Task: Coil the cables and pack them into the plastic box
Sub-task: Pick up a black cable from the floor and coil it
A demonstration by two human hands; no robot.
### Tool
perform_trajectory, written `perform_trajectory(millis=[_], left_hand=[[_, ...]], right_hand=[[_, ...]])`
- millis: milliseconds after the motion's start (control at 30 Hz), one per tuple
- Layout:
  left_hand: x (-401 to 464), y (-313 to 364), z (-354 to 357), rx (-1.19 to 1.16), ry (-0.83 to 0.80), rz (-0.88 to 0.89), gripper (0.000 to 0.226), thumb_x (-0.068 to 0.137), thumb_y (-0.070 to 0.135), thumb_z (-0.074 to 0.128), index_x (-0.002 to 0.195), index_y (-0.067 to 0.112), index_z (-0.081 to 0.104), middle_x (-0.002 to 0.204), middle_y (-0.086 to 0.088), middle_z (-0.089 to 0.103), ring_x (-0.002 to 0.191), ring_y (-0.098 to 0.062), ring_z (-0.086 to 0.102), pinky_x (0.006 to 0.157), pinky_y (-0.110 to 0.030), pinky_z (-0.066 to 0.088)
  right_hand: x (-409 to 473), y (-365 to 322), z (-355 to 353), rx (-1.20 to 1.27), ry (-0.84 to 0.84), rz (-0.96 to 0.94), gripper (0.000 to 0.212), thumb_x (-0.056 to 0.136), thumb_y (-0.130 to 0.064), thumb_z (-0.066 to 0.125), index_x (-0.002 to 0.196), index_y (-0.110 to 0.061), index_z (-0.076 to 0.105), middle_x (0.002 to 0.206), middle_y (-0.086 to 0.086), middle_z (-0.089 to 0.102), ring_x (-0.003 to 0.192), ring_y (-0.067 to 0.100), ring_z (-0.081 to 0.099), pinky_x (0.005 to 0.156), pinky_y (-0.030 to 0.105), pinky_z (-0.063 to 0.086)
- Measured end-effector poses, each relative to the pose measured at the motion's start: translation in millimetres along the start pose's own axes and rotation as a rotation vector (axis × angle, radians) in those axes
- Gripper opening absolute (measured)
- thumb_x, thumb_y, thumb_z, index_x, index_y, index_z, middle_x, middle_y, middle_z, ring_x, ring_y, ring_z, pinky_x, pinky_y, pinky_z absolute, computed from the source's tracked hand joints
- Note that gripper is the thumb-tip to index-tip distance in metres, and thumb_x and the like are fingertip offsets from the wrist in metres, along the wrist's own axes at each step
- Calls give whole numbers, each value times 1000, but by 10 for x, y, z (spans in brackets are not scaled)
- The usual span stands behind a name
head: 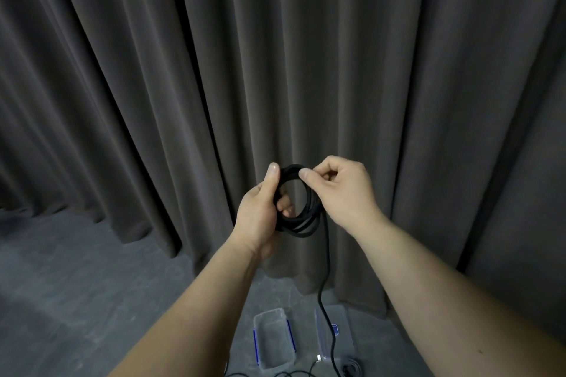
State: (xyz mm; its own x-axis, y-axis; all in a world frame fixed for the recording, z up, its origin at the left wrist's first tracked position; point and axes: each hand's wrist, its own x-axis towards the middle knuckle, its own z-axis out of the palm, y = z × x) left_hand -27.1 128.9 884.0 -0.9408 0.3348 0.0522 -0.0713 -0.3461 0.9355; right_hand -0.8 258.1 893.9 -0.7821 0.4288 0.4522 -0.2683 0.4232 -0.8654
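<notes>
step: winding black cable (pixel 296 211) into loops, held chest-high above open plastic box (pixel 273 338) | left hand (pixel 260 214) gripping coil | right hand (pixel 340 190) pinching top loop | tip: keep loops even, feed hanging tail slowly

A coiled cable (pixel 295 202) hangs in the air between the left hand (pixel 260 211) on its left and the right hand (pixel 343 190) on its right, in front of a curtain (pixel 214 70), with its tail dropping to the floor (pixel 76 285), where a plastic box (pixel 274 337) lies below with its lid (pixel 335 333) just to its right.
</notes>
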Motion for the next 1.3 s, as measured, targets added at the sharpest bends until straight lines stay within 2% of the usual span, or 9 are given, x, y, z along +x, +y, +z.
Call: perform_trajectory(millis=[200, 300, 400, 500, 667, 833, 1067, 1167, 1300], left_hand=[[56, -105, 76, -48, 57, 1, 29, 77, 41, 70, 75, 18, 53, 51, 6, 27, 46, -10, 25, 46, -20, 29], [107, -118, 72, -94, 135, -12, 24, 88, 35, 67, 79, 16, 54, 52, 6, 27, 46, -9, 26, 49, -22, 27], [181, -54, 14, -170, 187, -8, 26, 87, 36, 67, 80, 15, 56, 52, 6, 28, 47, -9, 28, 55, -25, 26], [196, 23, 9, -169, 181, -23, 25, 88, 37, 67, 79, 15, 60, 53, 5, 28, 48, -10, 30, 56, -25, 27], [170, 108, 26, -199, 139, -52, 23, 87, 37, 67, 79, 17, 60, 54, 4, 33, 46, -9, 35, 53, -22, 33], [128, 132, 33, -197, 83, -27, 20, 91, 24, 63, 75, 18, 52, 51, 6, 38, 45, -8, 40, 49, -23, 37], [119, 145, -21, -165, 143, 68, 33, 94, 23, 61, 66, 21, 42, 48, 8, 29, 43, -7, 26, 44, -20, 28], [89, 133, -39, -151, 152, 98, 30, 93, 21, 62, 68, 19, 46, 47, 9, 29, 41, -6, 24, 42, -18, 24], [44, 142, -36, -51, 70, 142, 32, 93, 13, 60, 66, 19, 46, 47, 8, 28, 43, -7, 22, 50, -25, 19]], right_hand=[[11, 135, -64, 141, -61, 64, 21, 80, -19, 75, 66, -25, 60, 56, -9, 52, 51, 13, 50, 56, 44, 53], [-13, 206, -114, 9, -41, -149, 23, 78, -17, 71, 72, -35, 57, 70, -14, 53, 57, 9, 50, 59, 33, 46], [-114, 228, -217, -246, -226, -408, 24, 75, -28, 72, 98, -33, 69, 99, -18, 50, 80, 5, 52, 73, 13, 40], [-134, 264, -250, -541, -348, -549, 52, 73, -42, 78, 121, -26, 65, 124, -10, 49, 96, -1, 34, 87, 18, 36], [-57, 272, -170, -580, -196, -728, 44, 66, -37, 83, 102, -13, 74, 105, 0, 65, 85, 21, 58, 74, 32, 54], [-43, 214, -95, -419, -138, -620, 34, 67, -41, 76, 81, -10, 75, 85, -1, 64, 76, 19, 60, 64, 30, 52], [-58, 62, -35, -246, -320, -336, 29, 69, -34, 83, 94, -21, 76, 97, -16, 57, 91, 4, 57, 81, 20, 45], [-23, -32, -3, -99, -119, -270, 22, 73, -35, 77, 92, -28, 68, 97, -15, 57, 87, 4, 59, 73, 23, 49], [12, -88, 32, -335, 4, -235, 23, 80, -37, 71, 98, -23, 66, 89, -6, 66, 75, 14, 62, 71, 30, 51]])
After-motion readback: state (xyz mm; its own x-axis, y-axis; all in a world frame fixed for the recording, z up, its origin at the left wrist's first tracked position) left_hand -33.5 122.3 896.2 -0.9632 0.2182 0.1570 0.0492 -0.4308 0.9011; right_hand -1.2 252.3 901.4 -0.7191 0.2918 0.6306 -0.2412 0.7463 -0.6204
